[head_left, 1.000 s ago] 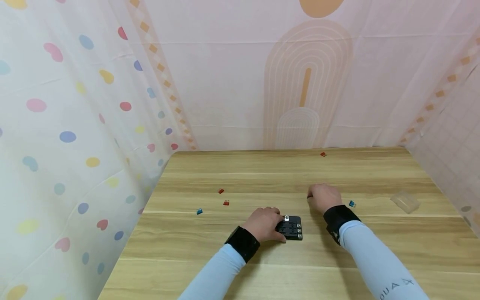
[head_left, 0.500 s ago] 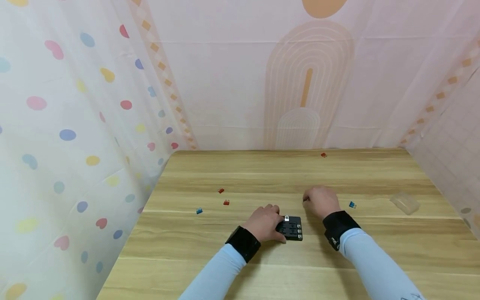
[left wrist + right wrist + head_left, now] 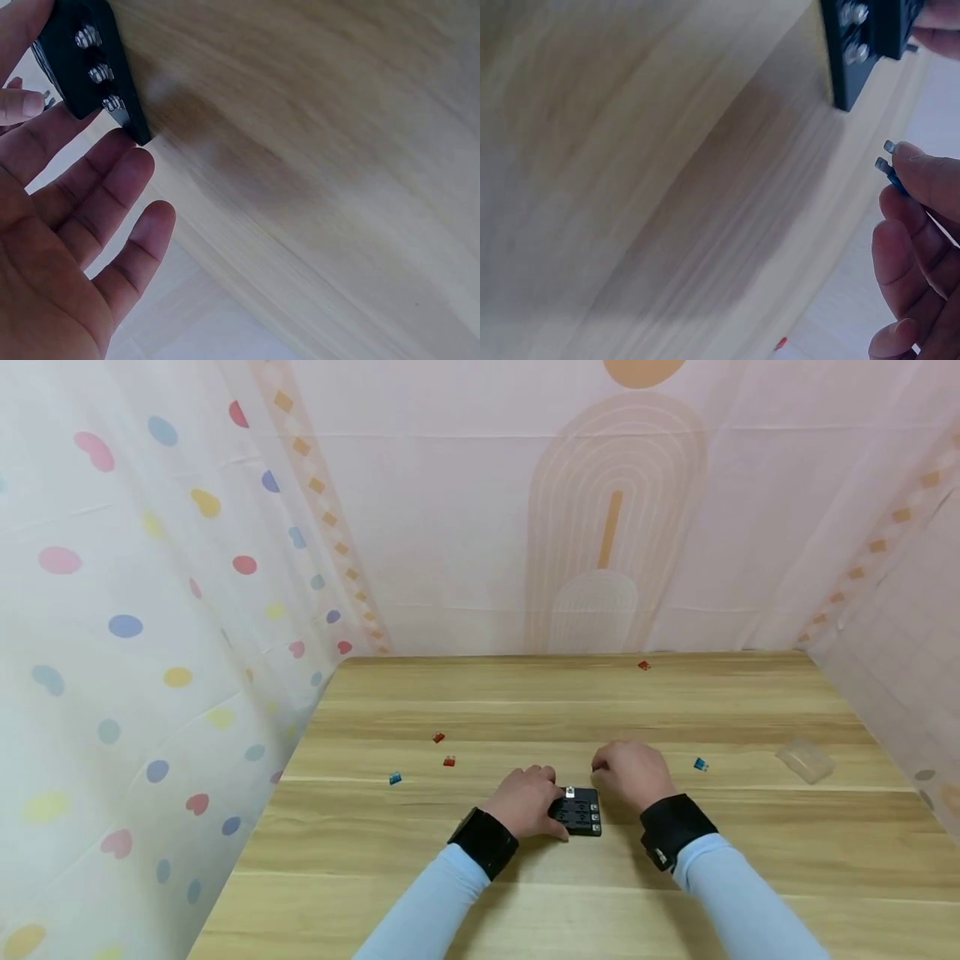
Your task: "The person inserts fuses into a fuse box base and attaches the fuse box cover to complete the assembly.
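A black fuse block [image 3: 585, 812] with metal screw terminals lies on the wooden table. My left hand [image 3: 525, 803] grips it from the left side, thumb at its near edge and fingers at the far one. In the left wrist view the terminals line one side of the block [image 3: 96, 64], and the other fingers extend beside it. My right hand [image 3: 636, 774] hovers just right of the block's far corner. Between thumb and index finger it pinches a blue blade fuse [image 3: 897, 182], its metal prongs pointing toward the block and apart from it.
Left of the block lie red blade fuses [image 3: 449, 761] and a blue one [image 3: 395, 778]. To the right are another blue fuse [image 3: 701, 764] and a clear plastic cover [image 3: 806, 760]. One red fuse [image 3: 643, 665] lies by the table's back edge, before a curtain.
My right hand has moved left and slightly nearer, closing in on the fuse block with the blue blade fuse. The left hand keeps its grip on the block.
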Tool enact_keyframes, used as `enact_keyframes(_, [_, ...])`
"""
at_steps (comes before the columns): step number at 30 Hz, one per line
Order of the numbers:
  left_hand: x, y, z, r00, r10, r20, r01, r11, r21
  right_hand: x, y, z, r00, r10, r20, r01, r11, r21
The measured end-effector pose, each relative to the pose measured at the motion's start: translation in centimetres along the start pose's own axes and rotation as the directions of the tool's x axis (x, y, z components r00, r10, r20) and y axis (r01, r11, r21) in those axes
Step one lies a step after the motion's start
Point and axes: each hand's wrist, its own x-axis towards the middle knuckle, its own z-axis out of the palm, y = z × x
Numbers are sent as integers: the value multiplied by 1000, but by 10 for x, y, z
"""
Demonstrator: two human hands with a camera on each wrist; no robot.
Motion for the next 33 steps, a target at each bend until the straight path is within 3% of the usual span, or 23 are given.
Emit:
enact_keyframes(14, [-1,0,2,1000,9,-13,-8,1000,27,-17,-19,-3,997,-78,-13,78,997,0])
enact_keyframes(28, [0,0,2,1000,11,-22,-11,1000,1,-18,-26,-6,989,-126,80,124,992,32])
enact_keyframes(33, [0,0,1,1000,12,-21,-11,1000,10,-18,-27,-3,986,-148,79,146,989,33])
